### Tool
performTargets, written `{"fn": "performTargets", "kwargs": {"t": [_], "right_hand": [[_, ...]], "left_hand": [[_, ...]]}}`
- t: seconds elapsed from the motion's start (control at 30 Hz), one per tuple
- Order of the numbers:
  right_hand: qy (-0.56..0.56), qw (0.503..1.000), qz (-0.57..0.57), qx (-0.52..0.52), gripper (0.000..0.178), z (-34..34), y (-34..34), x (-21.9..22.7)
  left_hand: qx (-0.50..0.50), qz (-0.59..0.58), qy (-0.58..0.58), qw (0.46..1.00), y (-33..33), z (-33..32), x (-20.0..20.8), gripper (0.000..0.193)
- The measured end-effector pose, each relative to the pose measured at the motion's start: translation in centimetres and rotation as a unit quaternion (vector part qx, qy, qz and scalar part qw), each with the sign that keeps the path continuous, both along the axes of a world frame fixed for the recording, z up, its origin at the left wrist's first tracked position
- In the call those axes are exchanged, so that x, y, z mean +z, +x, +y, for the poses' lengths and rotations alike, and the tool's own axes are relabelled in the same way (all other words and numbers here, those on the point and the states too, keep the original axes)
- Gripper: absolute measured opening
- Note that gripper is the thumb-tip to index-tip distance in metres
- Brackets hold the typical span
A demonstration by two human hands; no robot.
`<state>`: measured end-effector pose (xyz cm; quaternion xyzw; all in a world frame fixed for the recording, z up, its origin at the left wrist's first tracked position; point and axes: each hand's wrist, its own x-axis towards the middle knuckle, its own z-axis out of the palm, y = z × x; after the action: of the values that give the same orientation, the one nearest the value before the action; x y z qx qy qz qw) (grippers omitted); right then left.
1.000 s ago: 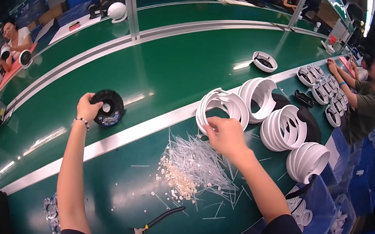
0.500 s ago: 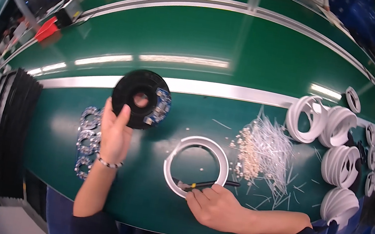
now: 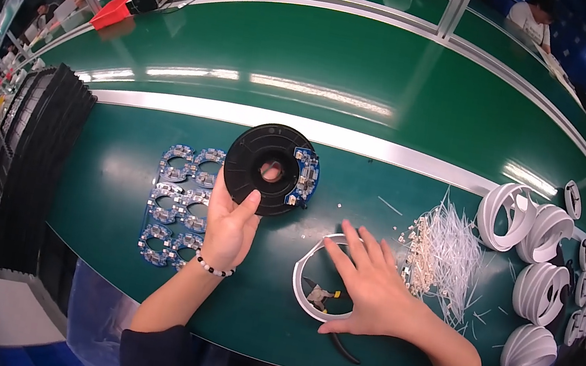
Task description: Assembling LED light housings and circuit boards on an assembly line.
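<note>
My left hand (image 3: pixel 227 234) holds up a black round disc (image 3: pixel 250 165) with a central hole, its thumb on the front. A curved blue circuit board (image 3: pixel 304 177) sits on the disc's right side. My right hand (image 3: pixel 379 292) spreads its fingers over a white ring (image 3: pixel 299 270) on the table, covering the ring's right part. Whether it touches the rim I cannot tell. A pair of pliers (image 3: pixel 321 297) lies across the ring, jaws inside, with a black handle (image 3: pixel 345 349) sticking out below the palm.
Blue circuit-board panels (image 3: pixel 166 203) lie at left, beside a stack of black trays (image 3: pixel 26 171). Right of the ring sits a pile of white cable ties (image 3: pixel 450 258) with small beige bits (image 3: pixel 418 253). Several white rings (image 3: pixel 504 216) stand farther right. A metal rail (image 3: pixel 390 149) runs behind.
My right hand, closed by the pliers before, now has its fingers spread over the ring. The pliers have turned, their handle pointing nearer me. My left hand still holds the disc; the view has shifted.
</note>
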<state>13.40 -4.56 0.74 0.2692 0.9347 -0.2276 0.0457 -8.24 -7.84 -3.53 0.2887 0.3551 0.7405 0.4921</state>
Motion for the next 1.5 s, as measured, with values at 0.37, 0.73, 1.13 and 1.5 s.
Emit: {"fn": "performTargets", "kwargs": {"t": [0.37, 0.73, 1.13, 1.5], "right_hand": [[-0.212, 0.814, 0.503, -0.2, 0.112, 2.3, -3.1, -0.1], [-0.114, 0.92, 0.359, -0.112, 0.118, 1.1, -5.5, -0.9], [0.011, 0.946, 0.32, 0.039, 0.112, 2.0, -6.7, 0.8], [-0.008, 0.939, 0.336, -0.07, 0.116, 1.7, -8.0, -0.6]], "left_hand": [[-0.036, -0.01, 0.025, 0.999, 2.2, -0.8, -1.4, 0.055], [-0.239, -0.304, -0.063, 0.92, 0.9, -0.8, 0.3, 0.065], [-0.275, -0.376, -0.071, 0.882, -0.6, -0.8, -1.2, 0.075], [-0.179, -0.257, 0.038, 0.949, -0.1, -1.3, -0.9, 0.066]]}}
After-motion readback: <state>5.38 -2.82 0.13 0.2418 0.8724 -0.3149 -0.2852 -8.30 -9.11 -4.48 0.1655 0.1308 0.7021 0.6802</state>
